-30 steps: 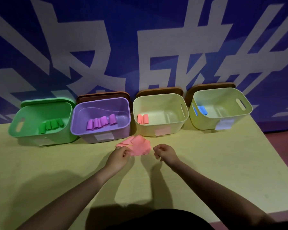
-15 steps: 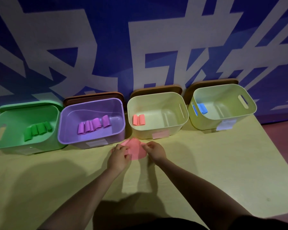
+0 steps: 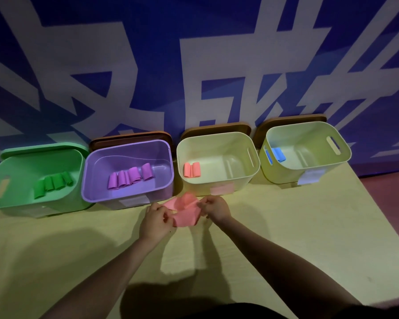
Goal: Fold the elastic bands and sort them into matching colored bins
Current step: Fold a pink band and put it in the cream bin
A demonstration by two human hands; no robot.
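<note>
Both hands are pinching the pink elastic band [image 3: 185,211]: the left hand [image 3: 154,221] is gripping its near-left end and the right hand [image 3: 214,208] its right end, fingers curled onto the material. The band is hanging slack and crumpled between them, just above the bench [image 3: 286,238], close to the far edge and directly in front of the cream bin with the pink label [image 3: 219,188], which is already holding two folded pink bands [image 3: 192,169]. Judged from this, the fold is only beginning. To do it well, the operator should be drawing the band flat and taut, aligning both ends edge to edge, then pressing the crease before releasing into that bin.
</note>
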